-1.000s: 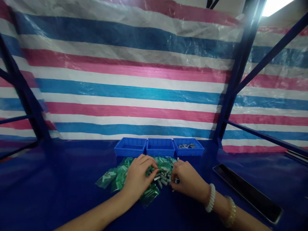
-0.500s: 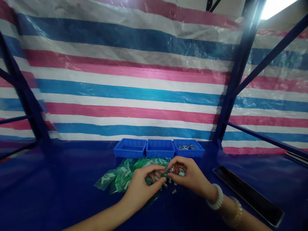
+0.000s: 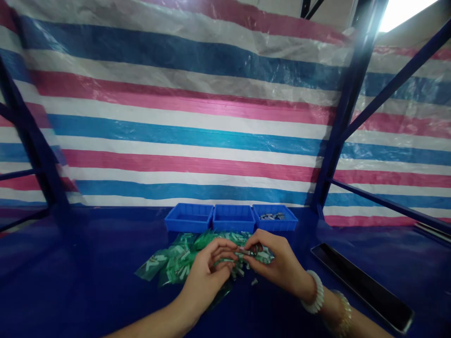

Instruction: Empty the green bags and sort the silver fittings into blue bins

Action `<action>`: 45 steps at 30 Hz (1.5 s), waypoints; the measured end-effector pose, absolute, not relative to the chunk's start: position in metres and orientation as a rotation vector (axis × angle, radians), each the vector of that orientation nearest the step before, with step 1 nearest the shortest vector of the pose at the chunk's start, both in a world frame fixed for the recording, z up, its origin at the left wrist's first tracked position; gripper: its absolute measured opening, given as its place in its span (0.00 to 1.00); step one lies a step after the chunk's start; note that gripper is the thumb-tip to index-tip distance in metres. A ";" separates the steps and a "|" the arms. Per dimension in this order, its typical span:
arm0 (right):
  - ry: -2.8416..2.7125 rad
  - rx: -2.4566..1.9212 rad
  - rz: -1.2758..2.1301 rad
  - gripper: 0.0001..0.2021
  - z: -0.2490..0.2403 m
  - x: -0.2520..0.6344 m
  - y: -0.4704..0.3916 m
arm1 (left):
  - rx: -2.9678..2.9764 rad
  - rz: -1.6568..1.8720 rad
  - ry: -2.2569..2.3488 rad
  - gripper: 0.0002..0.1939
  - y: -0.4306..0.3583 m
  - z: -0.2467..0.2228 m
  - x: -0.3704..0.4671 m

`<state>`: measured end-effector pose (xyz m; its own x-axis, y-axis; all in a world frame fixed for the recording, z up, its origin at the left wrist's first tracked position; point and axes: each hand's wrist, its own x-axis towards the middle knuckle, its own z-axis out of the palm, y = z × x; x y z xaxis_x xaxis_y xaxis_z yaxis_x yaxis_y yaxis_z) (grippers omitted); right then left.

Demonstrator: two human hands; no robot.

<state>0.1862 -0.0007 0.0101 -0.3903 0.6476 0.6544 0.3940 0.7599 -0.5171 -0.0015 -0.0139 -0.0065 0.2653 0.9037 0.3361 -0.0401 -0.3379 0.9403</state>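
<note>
Head view: right hand [image 3: 282, 258] has a small metal part [image 3: 245, 252] pinched between thumb and fingers, in front of the left hand's fingertips. Left hand [image 3: 205, 268] half curled; can't tell if it grips or touches anything. Green bags [image 3: 181, 258] lie under and beyond both hands, loose pieces [image 3: 239, 271] on the counter [image 3: 116, 272] between them. Three blue bins sit past the hands; right bin [image 3: 276, 225] has metal pieces. Dark flat device [image 3: 362, 287] right of right hand.
</note>
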 end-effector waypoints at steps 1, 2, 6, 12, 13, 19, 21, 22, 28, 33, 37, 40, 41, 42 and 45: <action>-1.991 -0.808 0.387 0.04 0.010 0.187 0.000 | 1.630 1.281 0.825 0.11 -0.015 -0.006 -0.002; -1.949 -0.825 0.457 0.05 0.010 0.187 0.002 | 1.692 1.311 0.822 0.10 -0.016 -0.005 -0.002; -1.772 -0.783 0.960 0.08 0.003 0.186 0.009 | 1.998 1.338 0.766 0.12 -0.022 -0.002 -0.003; -1.685 -0.658 1.444 0.15 -0.001 0.181 0.011 | 2.202 1.343 0.740 0.18 -0.025 -0.005 -0.004; -1.691 -0.663 1.418 0.14 0.002 0.184 0.013 | 2.193 1.356 0.743 0.19 -0.025 -0.007 -0.005; -1.828 -1.032 0.517 0.11 0.018 0.230 0.057 | 2.138 1.406 0.762 0.22 -0.022 -0.011 -0.005; -1.819 -1.204 0.194 0.11 0.016 0.245 0.076 | 2.138 1.399 0.761 0.22 -0.021 -0.012 -0.004; -1.810 -1.245 0.118 0.12 0.014 0.251 0.083 | 2.136 1.398 0.765 0.22 -0.020 -0.012 -0.004; -1.989 -1.257 0.104 0.09 0.006 0.252 0.081 | 2.089 1.411 0.799 0.21 -0.017 -0.013 -0.003; -2.401 -1.184 0.287 0.27 0.004 0.238 0.050 | 2.089 1.415 0.838 0.20 -0.015 -0.012 -0.004; -2.478 -1.244 0.307 0.38 0.000 0.230 0.042 | 2.114 1.415 0.835 0.20 -0.012 -0.013 -0.005; -2.457 -1.250 0.383 0.32 -0.001 0.228 0.043 | 2.118 1.414 0.849 0.19 -0.012 -0.013 -0.005; -2.444 -1.242 0.391 0.31 0.000 0.228 0.045 | 2.118 1.416 0.854 0.19 -0.012 -0.013 -0.005; -2.425 -1.238 0.387 0.29 0.000 0.228 0.046 | 2.117 1.416 0.857 0.19 -0.012 -0.013 -0.005; -2.335 -1.256 0.341 0.25 0.004 0.234 0.051 | 2.114 1.419 0.853 0.20 -0.013 -0.013 -0.005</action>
